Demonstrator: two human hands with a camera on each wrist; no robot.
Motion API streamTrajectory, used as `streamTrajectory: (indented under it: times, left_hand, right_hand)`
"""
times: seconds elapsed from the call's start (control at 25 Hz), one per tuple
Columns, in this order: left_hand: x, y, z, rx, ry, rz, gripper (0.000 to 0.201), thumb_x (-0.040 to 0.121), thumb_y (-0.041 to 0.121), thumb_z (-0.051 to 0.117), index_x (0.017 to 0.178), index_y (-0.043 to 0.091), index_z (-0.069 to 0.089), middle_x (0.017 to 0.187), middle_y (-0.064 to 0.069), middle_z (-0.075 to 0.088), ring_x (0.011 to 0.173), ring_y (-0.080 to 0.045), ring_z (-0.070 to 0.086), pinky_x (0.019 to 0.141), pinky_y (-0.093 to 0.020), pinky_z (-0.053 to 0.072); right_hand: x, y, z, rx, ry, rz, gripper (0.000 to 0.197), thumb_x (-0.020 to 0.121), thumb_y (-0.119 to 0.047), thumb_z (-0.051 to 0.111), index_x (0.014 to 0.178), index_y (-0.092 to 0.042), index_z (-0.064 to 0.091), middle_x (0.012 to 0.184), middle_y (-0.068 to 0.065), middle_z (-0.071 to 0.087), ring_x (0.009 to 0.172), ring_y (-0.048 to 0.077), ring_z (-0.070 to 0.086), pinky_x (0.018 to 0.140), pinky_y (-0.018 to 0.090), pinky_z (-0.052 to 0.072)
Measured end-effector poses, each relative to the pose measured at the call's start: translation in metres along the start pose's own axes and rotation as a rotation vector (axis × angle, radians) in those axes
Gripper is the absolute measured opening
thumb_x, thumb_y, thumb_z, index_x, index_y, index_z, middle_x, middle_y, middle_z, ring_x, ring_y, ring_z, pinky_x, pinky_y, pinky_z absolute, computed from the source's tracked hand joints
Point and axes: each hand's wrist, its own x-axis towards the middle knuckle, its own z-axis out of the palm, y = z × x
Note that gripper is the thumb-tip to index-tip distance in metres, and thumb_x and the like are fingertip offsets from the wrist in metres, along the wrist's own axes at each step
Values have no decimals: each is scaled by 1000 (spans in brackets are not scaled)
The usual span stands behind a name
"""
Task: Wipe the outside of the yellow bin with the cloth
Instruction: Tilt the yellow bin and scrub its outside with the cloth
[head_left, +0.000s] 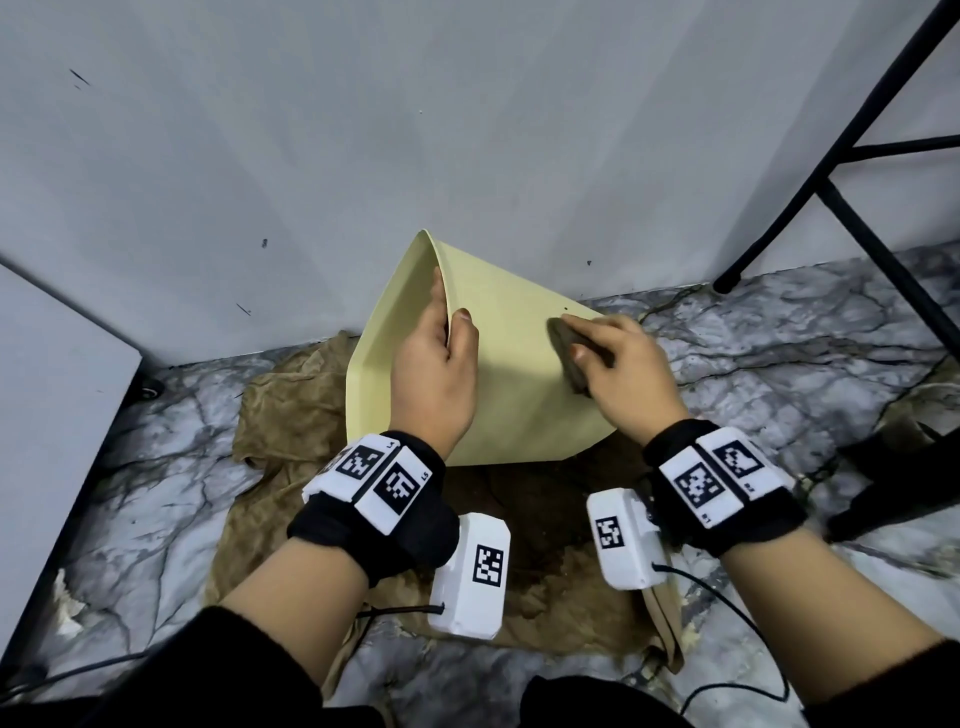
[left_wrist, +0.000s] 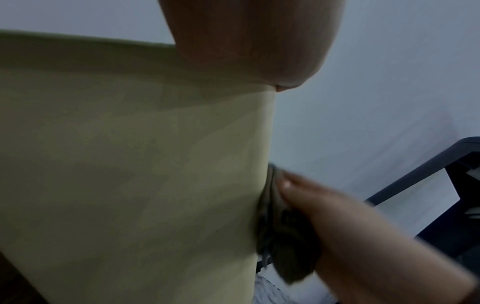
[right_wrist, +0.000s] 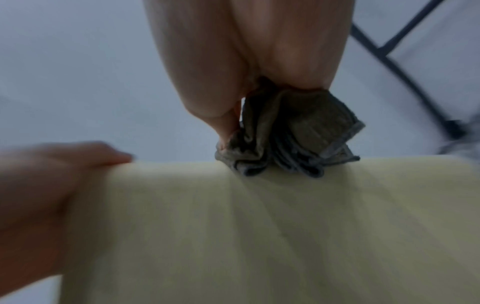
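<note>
The pale yellow bin (head_left: 511, 395) lies tipped on its side on the floor, its open mouth turned left. My left hand (head_left: 441, 358) grips the rim, thumb on the outer wall and fingers inside. My right hand (head_left: 618, 364) holds a bunched grey-brown cloth (head_left: 569, 353) and presses it against the bin's outer wall near the far edge. In the left wrist view the bin wall (left_wrist: 130, 164) fills the frame, with the cloth (left_wrist: 283, 236) at its right edge. The right wrist view shows the cloth (right_wrist: 291, 133) under my fingers on the bin wall (right_wrist: 259, 226).
A brown rag (head_left: 291, 415) is spread on the marble floor (head_left: 779, 353) under the bin. A grey wall (head_left: 363, 156) stands close behind. A black metal frame (head_left: 841, 171) rises at the right, a white panel (head_left: 57, 395) at the left.
</note>
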Motion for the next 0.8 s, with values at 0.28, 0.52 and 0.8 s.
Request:
streamTrajectory:
  times: [0.28,0.52,0.8]
  left_hand:
    - [-1,-2,-4,-67,-11,16,45,94,13,37,139,18,33,87,12,58,64,5,49,63,-1,37]
    - [2,-6,-9,-83,-31,13,44,94,14,37,138,19,35,139,10,45,117,10,46,95,-9,36]
    - [-3,-6,-15,-159,-61,-37,46,93,12,39,138,21,32,124,3,56,113,-8,51,94,-21,40]
  right_hand:
    - [-4,-45,18,113,-2,-152,34,86,-15,54,118,-26,58,101,-3,53,106,29,49,94,26,35]
    - [1,3,8,120,4,17,33,86,-14,54,117,-23,59,110,4,55,113,28,50,104,34,37]
    - [0,51,-10,79,-2,232,33,88,-13,52,121,-16,56,122,14,52,118,26,48,97,20,30]
